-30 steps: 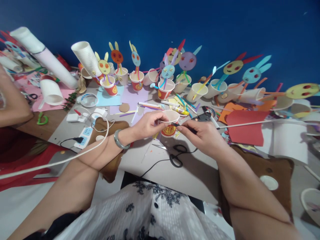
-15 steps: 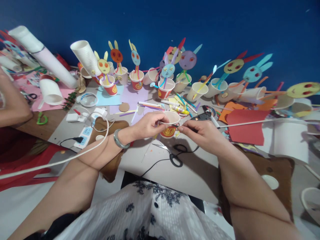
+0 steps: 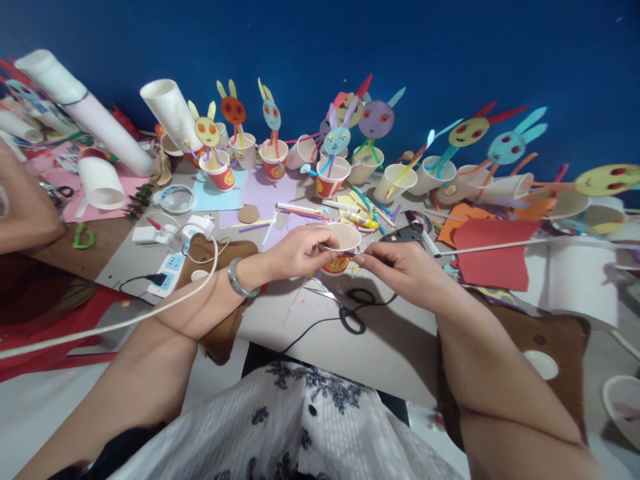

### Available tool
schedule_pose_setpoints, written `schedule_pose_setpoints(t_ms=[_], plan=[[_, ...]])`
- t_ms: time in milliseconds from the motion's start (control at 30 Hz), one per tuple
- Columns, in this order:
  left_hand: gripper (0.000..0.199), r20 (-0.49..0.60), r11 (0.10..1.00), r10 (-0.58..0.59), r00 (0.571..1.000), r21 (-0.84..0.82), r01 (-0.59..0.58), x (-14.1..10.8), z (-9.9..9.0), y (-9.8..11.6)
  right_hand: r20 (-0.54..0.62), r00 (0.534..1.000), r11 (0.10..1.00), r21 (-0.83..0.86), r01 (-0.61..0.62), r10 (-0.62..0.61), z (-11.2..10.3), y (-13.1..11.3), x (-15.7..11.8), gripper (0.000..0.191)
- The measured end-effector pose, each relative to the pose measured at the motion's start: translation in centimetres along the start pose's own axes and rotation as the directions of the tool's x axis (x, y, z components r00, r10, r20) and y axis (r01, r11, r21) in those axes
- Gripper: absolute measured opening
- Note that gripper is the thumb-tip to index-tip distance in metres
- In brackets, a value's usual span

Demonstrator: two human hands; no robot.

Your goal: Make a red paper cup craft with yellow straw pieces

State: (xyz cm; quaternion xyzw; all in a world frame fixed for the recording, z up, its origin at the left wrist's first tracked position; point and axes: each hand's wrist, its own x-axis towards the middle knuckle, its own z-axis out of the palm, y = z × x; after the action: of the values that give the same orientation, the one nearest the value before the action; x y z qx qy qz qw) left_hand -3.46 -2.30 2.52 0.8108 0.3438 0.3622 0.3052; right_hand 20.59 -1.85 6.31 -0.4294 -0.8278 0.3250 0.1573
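Observation:
A thin dark strip [image 3: 345,252] spans the gap between my hands, its exact kind too small to make out. My left hand [image 3: 305,250] pinches one end between thumb and fingers. At the other end, the thumb and forefinger of my right hand [image 3: 395,263] close on it. Just behind the strip stands an upright paper cup [image 3: 345,235], white inside with a red and yellow printed front, partly hidden by my left fingers. Black-handled scissors [image 3: 351,320] lie on the table below my hands, blades spread. A black glue gun [image 3: 406,233] lies beyond my right hand.
Paper cups with rabbit-faced figures [image 3: 336,142] line the back by the blue wall. A power strip [image 3: 173,272] and white cables lie left, red paper [image 3: 493,253] right. Another person's arm [image 3: 25,200] reaches in at far left. Felt-tip pens [image 3: 303,212] lie behind the cup.

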Motion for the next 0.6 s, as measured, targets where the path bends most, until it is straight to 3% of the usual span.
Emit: schedule_pose_setpoints(t_ms=[300, 600], plan=[[0.028, 0.072, 0.977, -0.126, 0.989, -0.162, 0.136, 0.0, -0.1, 0.3, 0.115, 0.993, 0.996, 0.081, -0.043, 0.033, -0.7, 0.7, 0.4, 0.055], [0.026, 0.134, 0.96, -0.146, 0.98, -0.219, 0.173, 0.0, -0.4, 0.6, 0.219, 0.976, 0.978, 0.205, -0.046, -0.001, -1.1, 0.8, 0.7, 0.055]])
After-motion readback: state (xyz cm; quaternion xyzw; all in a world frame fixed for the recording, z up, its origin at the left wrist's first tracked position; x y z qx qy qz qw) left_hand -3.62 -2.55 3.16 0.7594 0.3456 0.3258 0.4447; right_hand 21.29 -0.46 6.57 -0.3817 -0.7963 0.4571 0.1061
